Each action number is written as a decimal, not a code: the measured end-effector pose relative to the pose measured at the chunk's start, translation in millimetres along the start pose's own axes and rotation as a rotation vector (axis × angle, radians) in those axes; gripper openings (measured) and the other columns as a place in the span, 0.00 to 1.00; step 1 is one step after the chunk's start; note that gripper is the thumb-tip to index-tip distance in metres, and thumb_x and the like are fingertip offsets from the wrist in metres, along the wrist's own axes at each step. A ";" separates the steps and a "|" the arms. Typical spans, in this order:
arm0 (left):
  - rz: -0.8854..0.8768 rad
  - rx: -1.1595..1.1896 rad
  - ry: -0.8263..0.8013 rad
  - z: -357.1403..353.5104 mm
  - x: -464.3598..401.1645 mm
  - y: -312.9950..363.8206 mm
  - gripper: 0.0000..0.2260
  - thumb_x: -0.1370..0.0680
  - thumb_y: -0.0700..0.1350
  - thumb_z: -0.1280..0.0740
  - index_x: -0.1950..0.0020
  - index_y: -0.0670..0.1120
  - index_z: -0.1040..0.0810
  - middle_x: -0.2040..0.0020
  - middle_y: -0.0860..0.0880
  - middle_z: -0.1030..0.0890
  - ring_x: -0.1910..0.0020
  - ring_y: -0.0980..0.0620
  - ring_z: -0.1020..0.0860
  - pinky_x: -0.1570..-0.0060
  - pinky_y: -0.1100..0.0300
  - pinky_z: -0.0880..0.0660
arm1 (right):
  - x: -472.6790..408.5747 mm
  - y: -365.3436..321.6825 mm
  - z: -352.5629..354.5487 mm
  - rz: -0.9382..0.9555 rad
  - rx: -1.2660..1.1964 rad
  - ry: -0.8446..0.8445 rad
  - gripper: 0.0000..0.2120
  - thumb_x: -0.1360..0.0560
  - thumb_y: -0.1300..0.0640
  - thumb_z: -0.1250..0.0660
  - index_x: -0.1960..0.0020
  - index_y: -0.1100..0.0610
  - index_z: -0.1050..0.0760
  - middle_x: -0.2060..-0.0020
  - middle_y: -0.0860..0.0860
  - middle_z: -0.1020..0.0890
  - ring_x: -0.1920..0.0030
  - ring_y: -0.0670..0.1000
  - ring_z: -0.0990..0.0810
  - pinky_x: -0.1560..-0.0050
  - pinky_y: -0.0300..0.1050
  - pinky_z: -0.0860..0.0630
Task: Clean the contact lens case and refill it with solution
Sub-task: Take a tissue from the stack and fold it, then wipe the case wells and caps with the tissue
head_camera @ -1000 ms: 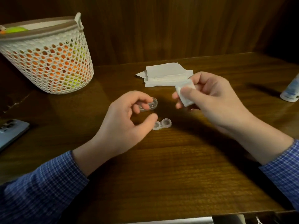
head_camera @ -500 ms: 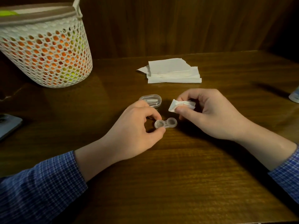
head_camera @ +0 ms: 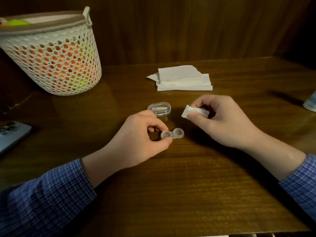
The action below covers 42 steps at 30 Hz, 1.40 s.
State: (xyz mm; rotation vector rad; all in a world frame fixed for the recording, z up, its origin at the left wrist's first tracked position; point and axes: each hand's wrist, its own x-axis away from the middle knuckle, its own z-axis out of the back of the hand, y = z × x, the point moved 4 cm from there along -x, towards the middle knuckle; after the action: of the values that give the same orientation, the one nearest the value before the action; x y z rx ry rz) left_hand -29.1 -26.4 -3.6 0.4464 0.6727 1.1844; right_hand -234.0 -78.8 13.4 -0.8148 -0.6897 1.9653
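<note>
A person in blue checked sleeves worked at a dark wooden table point(head_camera: 188, 194), the left hand point(head_camera: 136, 144) pinching the near well of a clear two-well contact lens case point(head_camera: 172, 133) between thumb and curled fingers. The case sat on the table at the middle of the scene, its two round wells uncovered and facing up. The right hand point(head_camera: 220, 120) was held just to the right and slightly behind, apart from the left, its thumb and fingers closed around a small folded piece of white tissue point(head_camera: 195, 111) raised a little off the wood. Behind the left hand's knuckles lay a clear oval plastic box point(head_camera: 159, 108) with a small pale item inside, too blurred to identify. Farther back rested a loose stack of white tissues point(head_camera: 183, 81). A white mesh basket point(head_camera: 53, 57) with orange and yellow-green contents showing through its holes stood at the back left corner. The edge of a phone point(head_camera: 12, 135) showed at the far left, and part of a white bottle point(head_camera: 310, 103) was cut off at the right edge.
</note>
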 end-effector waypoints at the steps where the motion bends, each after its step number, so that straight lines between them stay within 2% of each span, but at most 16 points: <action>1: 0.000 -0.007 0.002 0.9 1.4 -0.1 0.07 0.27 0.50 0.24 0.49 0.54 0.13 0.54 0.58 0.20 0.52 0.57 0.23 0.57 0.65 0.26 | 1.8 -1.1 -1.9 0.024 0.074 0.004 0.04 0.23 0.54 0.27 0.52 0.44 0.18 0.57 0.38 0.18 0.51 0.38 0.20 0.56 0.29 0.23; 5: 0.004 -0.032 -0.004 7.1 8.9 -2.0 0.08 0.27 0.51 0.24 0.48 0.55 0.14 0.54 0.59 0.19 0.51 0.58 0.22 0.57 0.69 0.27 | 6.0 -6.5 -9.4 0.122 0.348 0.034 0.08 0.24 0.57 0.27 0.48 0.48 0.13 0.56 0.40 0.20 0.52 0.43 0.22 0.51 0.44 0.20; 9: 0.007 -0.034 0.009 18.6 19.7 -3.7 0.09 0.27 0.50 0.24 0.47 0.56 0.14 0.53 0.59 0.17 0.50 0.58 0.20 0.54 0.68 0.23 | 7.7 -8.0 -16.0 0.127 0.363 -0.029 0.13 0.24 0.57 0.27 0.41 0.48 0.15 0.55 0.39 0.23 0.54 0.42 0.23 0.51 0.44 0.19; 11: 0.003 -0.022 0.020 25.5 26.8 -2.5 0.09 0.27 0.49 0.24 0.47 0.55 0.14 0.53 0.58 0.17 0.50 0.57 0.19 0.54 0.66 0.22 | 9.6 -10.1 -17.9 0.115 0.374 -0.089 0.19 0.27 0.49 0.29 0.37 0.48 0.17 0.53 0.37 0.25 0.53 0.40 0.24 0.53 0.42 0.20; 13: 0.005 -0.007 0.035 33.2 35.7 -0.6 0.10 0.27 0.49 0.25 0.47 0.55 0.14 0.54 0.58 0.16 0.51 0.56 0.18 0.56 0.65 0.21 | 11.1 -14.2 -16.4 0.110 0.391 -0.095 0.27 0.32 0.38 0.35 0.36 0.47 0.19 0.52 0.35 0.28 0.53 0.39 0.26 0.58 0.38 0.25; 14: 0.011 0.000 0.046 37.4 40.9 0.4 0.10 0.27 0.49 0.25 0.47 0.55 0.14 0.55 0.59 0.16 0.52 0.56 0.18 0.57 0.65 0.21 | 11.9 -16.6 -14.7 0.110 0.374 -0.064 0.29 0.33 0.35 0.39 0.37 0.46 0.19 0.52 0.34 0.28 0.53 0.39 0.26 0.59 0.37 0.26; 17: 0.028 0.001 0.080 52.0 60.5 2.9 0.09 0.27 0.48 0.24 0.47 0.54 0.13 0.56 0.58 0.16 0.54 0.55 0.18 0.59 0.66 0.21 | 14.9 -28.9 -12.8 0.137 0.260 0.059 0.21 0.29 0.44 0.36 0.39 0.48 0.19 0.52 0.36 0.26 0.52 0.42 0.24 0.55 0.39 0.22; 19: 0.043 -0.012 0.095 64.2 77.8 5.0 0.09 0.27 0.47 0.23 0.48 0.54 0.13 0.56 0.58 0.16 0.54 0.55 0.18 0.59 0.66 0.21 | 17.6 -42.7 -19.1 0.186 0.200 0.101 0.16 0.26 0.50 0.34 0.39 0.48 0.19 0.52 0.37 0.24 0.53 0.43 0.23 0.58 0.32 0.25; 21: 0.062 -0.036 0.117 78.1 97.7 6.2 0.09 0.27 0.48 0.23 0.48 0.55 0.13 0.56 0.59 0.16 0.55 0.55 0.18 0.59 0.65 0.21 | 21.2 -62.7 -31.0 0.222 0.140 0.088 0.13 0.25 0.52 0.32 0.41 0.45 0.20 0.52 0.36 0.23 0.51 0.40 0.23 0.60 0.28 0.26; 23: 0.089 -0.059 0.155 93.8 121.2 6.8 0.08 0.28 0.49 0.24 0.49 0.56 0.14 0.56 0.60 0.16 0.55 0.56 0.18 0.60 0.67 0.21 | 26.3 -88.4 -48.2 0.262 0.032 0.004 0.14 0.27 0.48 0.31 0.42 0.42 0.22 0.51 0.36 0.22 0.50 0.39 0.22 0.55 0.28 0.25; 25: 0.121 -0.065 0.206 110.6 148.7 6.9 0.08 0.29 0.50 0.24 0.50 0.56 0.13 0.57 0.61 0.16 0.55 0.58 0.18 0.61 0.70 0.23 | 31.4 -117.9 -72.5 0.279 -0.099 -0.180 0.19 0.29 0.44 0.29 0.39 0.43 0.22 0.50 0.39 0.19 0.50 0.40 0.18 0.52 0.36 0.19; 27: 0.160 -0.068 0.264 129.0 179.1 6.4 0.07 0.29 0.51 0.24 0.51 0.57 0.13 0.56 0.62 0.16 0.55 0.59 0.18 0.59 0.69 0.23 | 37.3 -147.7 -101.6 0.277 -0.185 -0.394 0.24 0.31 0.46 0.24 0.36 0.44 0.24 0.47 0.41 0.18 0.51 0.43 0.16 0.51 0.43 0.16; 29: 0.196 -0.068 0.319 147.1 213.0 4.7 0.07 0.29 0.52 0.24 0.52 0.57 0.13 0.56 0.61 0.15 0.54 0.58 0.18 0.57 0.67 0.22 | 43.8 -175.7 -131.3 0.305 -0.247 -0.522 0.26 0.31 0.50 0.21 0.35 0.44 0.24 0.46 0.42 0.17 0.50 0.44 0.15 0.49 0.44 0.15; 34: 0.283 -0.100 0.456 182.8 303.5 -4.6 0.06 0.29 0.51 0.23 0.52 0.56 0.13 0.57 0.59 0.14 0.58 0.57 0.18 0.61 0.68 0.24 | 64.2 -236.8 -202.6 0.376 -0.444 -0.648 0.25 0.31 0.58 0.19 0.37 0.50 0.23 0.49 0.45 0.14 0.51 0.47 0.13 0.48 0.45 0.15; 37: 0.320 -0.123 0.532 198.2 355.2 -10.1 0.06 0.28 0.51 0.23 0.52 0.56 0.12 0.58 0.58 0.14 0.59 0.55 0.17 0.62 0.68 0.22 | 78.5 -269.2 -241.3 0.397 -0.541 -0.692 0.22 0.31 0.58 0.20 0.39 0.52 0.21 0.51 0.46 0.13 0.53 0.49 0.13 0.50 0.42 0.16; 42: 0.399 -0.137 0.646 212.7 432.4 -16.7 0.09 0.31 0.54 0.23 0.53 0.55 0.12 0.59 0.57 0.13 0.62 0.52 0.17 0.63 0.58 0.18 | 107.9 -314.4 -306.5 0.442 -0.569 -0.772 0.21 0.30 0.57 0.20 0.40 0.50 0.21 0.51 0.46 0.13 0.52 0.46 0.13 0.52 0.38 0.18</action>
State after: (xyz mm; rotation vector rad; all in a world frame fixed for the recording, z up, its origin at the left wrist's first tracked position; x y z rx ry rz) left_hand 224.1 382.2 35.2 0.0674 1.0769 1.7694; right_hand 115.7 207.8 18.1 -0.5252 -1.6945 2.5440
